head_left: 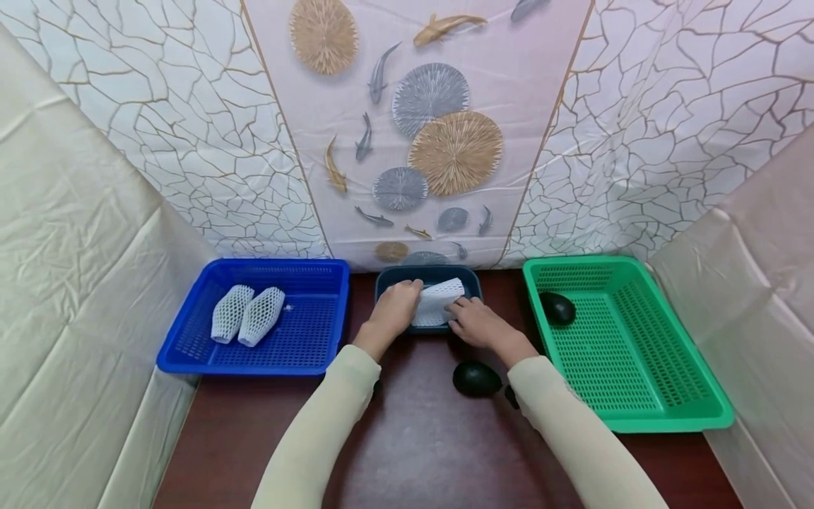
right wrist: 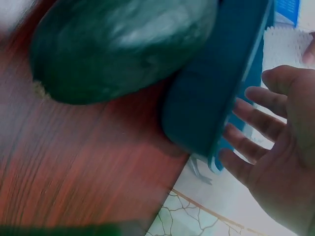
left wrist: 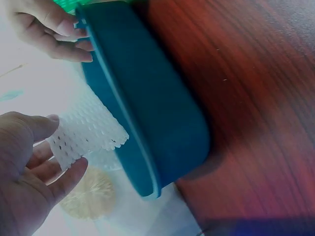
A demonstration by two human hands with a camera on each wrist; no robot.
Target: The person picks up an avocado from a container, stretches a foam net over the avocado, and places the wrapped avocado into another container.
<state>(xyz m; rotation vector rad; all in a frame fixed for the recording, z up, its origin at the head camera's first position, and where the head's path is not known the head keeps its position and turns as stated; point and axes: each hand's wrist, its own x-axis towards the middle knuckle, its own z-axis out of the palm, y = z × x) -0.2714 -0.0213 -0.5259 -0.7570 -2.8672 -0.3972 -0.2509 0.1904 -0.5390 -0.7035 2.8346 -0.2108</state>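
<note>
My left hand point(head_left: 396, 307) pinches a white foam net sleeve point(head_left: 439, 302) between thumb and fingers, over a dark teal bin point(head_left: 472, 274). In the left wrist view the sleeve point(left wrist: 91, 130) looks flat, its cut end at the bin's rim. My right hand point(right wrist: 283, 132) has its fingers loosely spread at the bin's near rim, gripping nothing. Close to the right forearm lies a dark green avocado-like fruit point(head_left: 477, 379), large in the right wrist view. A second dark thing point(head_left: 511, 396) is partly hidden by the right sleeve.
A blue basket point(head_left: 254, 367) on the left holds two bulging white net sleeves point(head_left: 261, 317). On the right a green basket point(head_left: 668, 424) holds one dark fruit point(head_left: 557, 309). A patterned cloth point(head_left: 420, 233) hangs behind the brown table point(head_left: 420, 438).
</note>
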